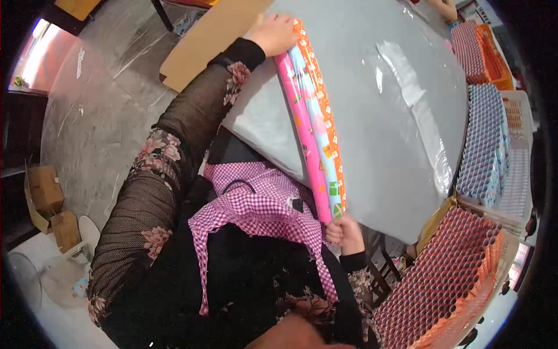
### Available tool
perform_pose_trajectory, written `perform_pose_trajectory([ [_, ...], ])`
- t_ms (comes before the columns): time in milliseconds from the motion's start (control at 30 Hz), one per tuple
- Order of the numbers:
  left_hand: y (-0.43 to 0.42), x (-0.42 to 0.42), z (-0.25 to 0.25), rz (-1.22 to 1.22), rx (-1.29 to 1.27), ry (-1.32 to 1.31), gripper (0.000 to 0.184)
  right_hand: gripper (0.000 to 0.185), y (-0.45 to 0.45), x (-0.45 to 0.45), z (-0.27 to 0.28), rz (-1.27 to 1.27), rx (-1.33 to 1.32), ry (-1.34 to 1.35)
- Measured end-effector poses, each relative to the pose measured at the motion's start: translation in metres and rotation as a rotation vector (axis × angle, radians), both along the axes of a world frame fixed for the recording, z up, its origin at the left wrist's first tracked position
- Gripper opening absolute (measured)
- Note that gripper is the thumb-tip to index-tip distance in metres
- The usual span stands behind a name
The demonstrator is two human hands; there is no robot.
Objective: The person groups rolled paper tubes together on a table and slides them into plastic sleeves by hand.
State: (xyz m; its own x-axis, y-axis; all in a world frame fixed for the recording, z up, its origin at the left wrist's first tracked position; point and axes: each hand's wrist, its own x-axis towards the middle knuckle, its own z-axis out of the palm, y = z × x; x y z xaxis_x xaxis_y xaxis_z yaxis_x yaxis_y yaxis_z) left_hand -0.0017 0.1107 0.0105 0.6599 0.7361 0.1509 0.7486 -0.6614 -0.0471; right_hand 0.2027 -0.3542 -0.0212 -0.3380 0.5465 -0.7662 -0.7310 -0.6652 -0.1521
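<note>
Three rolls of patterned wrapping paper lie side by side in a bundle: a pink roll (308,139), a light blue roll (318,125) and an orange roll (329,116) with white prints. Shiny glints suggest clear film around them. My left hand (276,35) is closed over the far end of the bundle. At the near end, my right hand (344,231) is closed in a fist around the tips of the rolls. The bundle rests along the left part of the grey tabletop (378,163). A clear plastic sleeve (415,104) lies crumpled to its right.
Stacked rolls with their ends facing me fill the right side: orange ones (442,273), blue ones (482,139) and red ones (469,52). White crates (517,168) hold some. A cardboard sheet (209,41) sits at the table's far left. Another person's arm (444,9) shows at the top right.
</note>
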Motion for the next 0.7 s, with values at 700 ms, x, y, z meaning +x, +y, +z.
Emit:
perform_pose_trajectory([
  [700, -0.091, 0.0, 0.016, -0.59, 0.042, -0.202, 0.038, 0.014, 0.01, -0.011, 0.008, 0.048, 0.031, -0.143],
])
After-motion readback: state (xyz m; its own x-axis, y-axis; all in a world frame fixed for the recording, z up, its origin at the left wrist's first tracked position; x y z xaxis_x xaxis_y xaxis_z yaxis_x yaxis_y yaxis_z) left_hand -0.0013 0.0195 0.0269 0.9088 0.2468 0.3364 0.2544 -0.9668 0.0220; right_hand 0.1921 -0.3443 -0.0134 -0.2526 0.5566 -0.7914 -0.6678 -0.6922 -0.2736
